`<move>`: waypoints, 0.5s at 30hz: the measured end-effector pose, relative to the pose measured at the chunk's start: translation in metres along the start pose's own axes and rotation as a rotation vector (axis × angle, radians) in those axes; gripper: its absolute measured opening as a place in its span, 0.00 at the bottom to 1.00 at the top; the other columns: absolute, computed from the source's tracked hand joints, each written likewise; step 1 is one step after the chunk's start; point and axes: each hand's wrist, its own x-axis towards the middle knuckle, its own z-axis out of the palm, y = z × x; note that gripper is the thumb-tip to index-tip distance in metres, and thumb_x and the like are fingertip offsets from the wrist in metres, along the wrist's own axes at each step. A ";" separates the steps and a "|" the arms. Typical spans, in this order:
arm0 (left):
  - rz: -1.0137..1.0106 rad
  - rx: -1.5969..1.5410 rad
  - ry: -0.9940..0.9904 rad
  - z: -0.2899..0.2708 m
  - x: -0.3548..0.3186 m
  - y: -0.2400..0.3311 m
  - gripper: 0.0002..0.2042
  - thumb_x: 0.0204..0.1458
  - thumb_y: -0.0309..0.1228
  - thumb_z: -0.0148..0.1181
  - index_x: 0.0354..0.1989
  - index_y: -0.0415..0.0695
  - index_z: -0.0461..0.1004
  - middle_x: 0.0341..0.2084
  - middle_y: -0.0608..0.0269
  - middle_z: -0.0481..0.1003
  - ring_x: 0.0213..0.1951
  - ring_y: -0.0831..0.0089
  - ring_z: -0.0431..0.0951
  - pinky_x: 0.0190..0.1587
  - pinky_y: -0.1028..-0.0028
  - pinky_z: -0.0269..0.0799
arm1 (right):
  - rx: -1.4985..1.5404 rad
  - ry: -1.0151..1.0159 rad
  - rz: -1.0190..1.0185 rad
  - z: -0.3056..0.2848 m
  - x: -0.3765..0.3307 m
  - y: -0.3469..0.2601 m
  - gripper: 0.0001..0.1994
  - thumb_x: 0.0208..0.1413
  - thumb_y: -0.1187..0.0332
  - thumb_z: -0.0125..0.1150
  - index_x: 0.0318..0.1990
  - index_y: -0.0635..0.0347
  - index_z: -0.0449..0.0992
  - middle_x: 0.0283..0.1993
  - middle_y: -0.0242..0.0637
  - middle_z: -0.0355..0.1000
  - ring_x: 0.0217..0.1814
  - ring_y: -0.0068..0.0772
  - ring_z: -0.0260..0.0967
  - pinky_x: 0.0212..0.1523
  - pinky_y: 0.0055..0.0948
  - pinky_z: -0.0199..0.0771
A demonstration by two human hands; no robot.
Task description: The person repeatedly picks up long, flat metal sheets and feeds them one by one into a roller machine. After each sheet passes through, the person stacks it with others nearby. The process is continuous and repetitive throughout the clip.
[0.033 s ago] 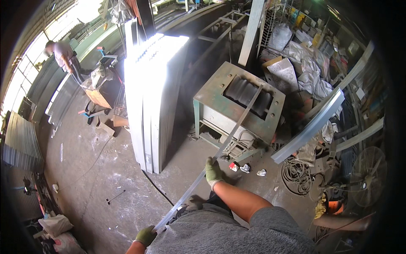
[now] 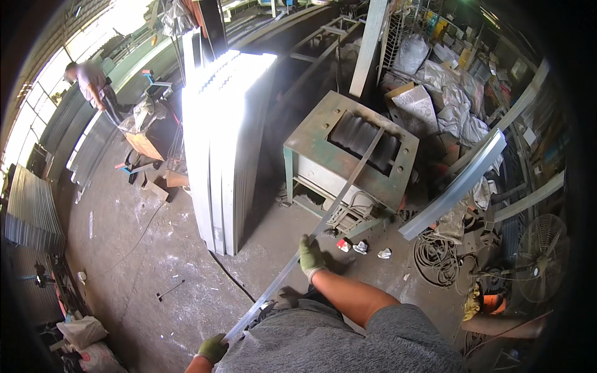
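floor: bare concrete, dusty, everything just parked on it. 1 thin dark cable runs across it at approx 8 o'clock from the panels.
panel stack: tall pale sheet-metal panels stood on edge, packed face to face at 11 o'clock of frame centre. Prob kept upright to save floor space & so edges don't bend. Can't count exactly, glare washes the tops; several.
green machine: 1 boxy green-framed roller unit at 1 o'clock, dark rollers visible through the top opening. Sits at a height where stock feeds in flat from the standing person.
metal strip: 1 long narrow grey strip, far end lying across the rollers, near end coming back toward 7 o'clock. Held low & at a slant, looks like that keeps it lined up w/ the roller slot.
loose channels: approx 2 pale lengths leaning at 3 o'clock, propped on the junk pile.
fan: 1 floor fan, 4 o'clock, amid cable coils.
other person: 1, far off at 10 o'clock, bent at a bench.
right hand: green glove, fingers closed round the strip mid-length, steadying it.
left hand: green glove, wrapped shut on the strip's near end at 7 o'clock.
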 end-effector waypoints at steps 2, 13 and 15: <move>-0.088 -0.027 -0.049 0.005 -0.012 -0.034 0.18 0.64 0.45 0.63 0.57 0.51 0.79 0.46 0.45 0.85 0.52 0.44 0.85 0.53 0.50 0.79 | -0.025 -0.117 0.032 0.007 -0.020 0.003 0.39 0.71 0.33 0.56 0.64 0.66 0.69 0.56 0.58 0.81 0.60 0.62 0.79 0.59 0.51 0.78; 0.199 0.081 0.161 -0.008 0.070 0.086 0.26 0.63 0.39 0.62 0.70 0.50 0.73 0.51 0.40 0.84 0.54 0.37 0.83 0.56 0.45 0.80 | 0.068 -0.029 -0.103 -0.043 0.102 -0.051 0.44 0.72 0.29 0.47 0.70 0.67 0.70 0.70 0.63 0.74 0.74 0.61 0.71 0.70 0.46 0.72; 0.097 0.146 0.071 -0.030 0.103 0.157 0.21 0.64 0.42 0.62 0.62 0.46 0.76 0.46 0.38 0.85 0.49 0.35 0.85 0.49 0.43 0.82 | -0.039 -0.020 -0.001 -0.075 0.154 -0.083 0.48 0.71 0.25 0.43 0.69 0.68 0.73 0.68 0.62 0.76 0.74 0.62 0.71 0.71 0.47 0.72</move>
